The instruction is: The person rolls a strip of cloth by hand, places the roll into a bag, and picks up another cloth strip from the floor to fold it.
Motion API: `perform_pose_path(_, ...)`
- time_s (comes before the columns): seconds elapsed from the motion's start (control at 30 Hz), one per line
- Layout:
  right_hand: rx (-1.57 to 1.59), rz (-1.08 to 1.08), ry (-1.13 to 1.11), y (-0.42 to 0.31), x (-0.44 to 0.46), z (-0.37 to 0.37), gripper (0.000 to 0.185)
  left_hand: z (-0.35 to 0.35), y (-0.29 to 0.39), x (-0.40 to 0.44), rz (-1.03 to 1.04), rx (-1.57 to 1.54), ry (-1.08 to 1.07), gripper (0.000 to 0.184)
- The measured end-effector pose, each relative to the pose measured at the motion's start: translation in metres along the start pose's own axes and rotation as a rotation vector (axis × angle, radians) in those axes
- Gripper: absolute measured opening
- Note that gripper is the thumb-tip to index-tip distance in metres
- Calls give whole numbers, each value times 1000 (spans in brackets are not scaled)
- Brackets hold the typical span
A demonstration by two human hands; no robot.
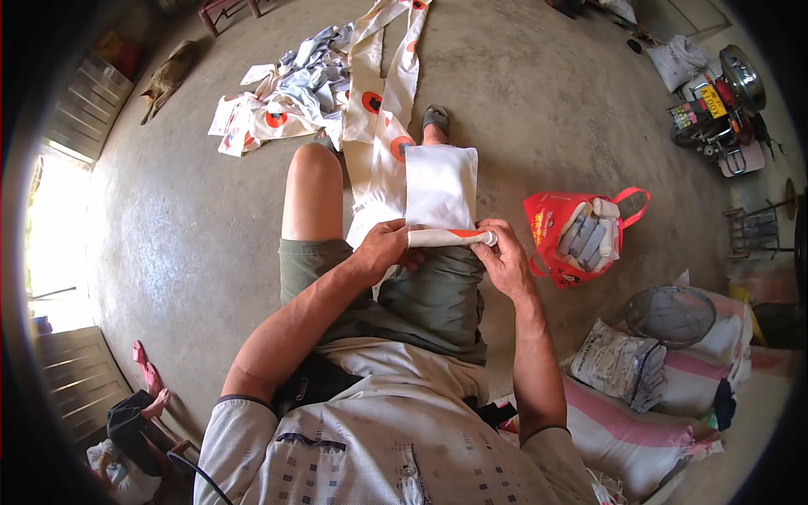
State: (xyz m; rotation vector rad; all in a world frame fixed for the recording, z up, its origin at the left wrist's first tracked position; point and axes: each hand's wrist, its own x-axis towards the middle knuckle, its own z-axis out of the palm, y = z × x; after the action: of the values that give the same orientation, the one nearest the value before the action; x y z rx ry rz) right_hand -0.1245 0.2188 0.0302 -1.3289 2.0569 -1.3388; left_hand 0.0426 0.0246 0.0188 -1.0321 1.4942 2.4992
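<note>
A white cloth roll with an orange patch [446,237] lies across my right thigh, held at both ends. My left hand [385,247] grips its left end, and my right hand [502,254] has its fingers closed round the right end. Just beyond the roll, a flat white square sheet [441,181] covers my knee. Long cream cloth strips with orange and black prints [364,135] run from beside my left hand away over the floor. The fingertips under the roll are partly hidden.
A red bag [547,220] of rolled cloths stands at the right. Crumpled cloth [313,71] lies ahead on the left. Sacks [619,421] and a mesh basket [671,316] are at the lower right. A motorbike [715,105], an animal [171,74] and another person's legs [135,425] also show.
</note>
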Motion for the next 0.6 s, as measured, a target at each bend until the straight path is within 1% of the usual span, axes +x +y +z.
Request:
perform_pose_path(0.1,37,95,2,3,5,2,27,-9,-11,7,31,-22,-44,38)
perform_pose_path(0.2,79,123,21,6,11,4,30,-10,-10,5,30,-30,-54,45)
perform_pose_path(0.27,120,222,-4,5,13,2,31,-9,-7,6,9,-53,-46,49)
perform_pose_path(0.3,140,272,-16,4,15,2,31,-8,-4,5,-6,-98,-6,52)
perform_pose_path(0.37,135,300,-21,3,17,0,30,-6,3,2,-37,-185,72,59)
perform_pose_path(0.47,100,307,-27,2,21,1,29,0,19,-1,-13,-116,127,52)
perform_pose_path(0.57,53,324,-41,2,25,1,29,-3,4,13,156,6,114,38)
perform_pose_path(0.6,38,335,-47,0,25,0,29,-2,4,16,141,-46,133,28)
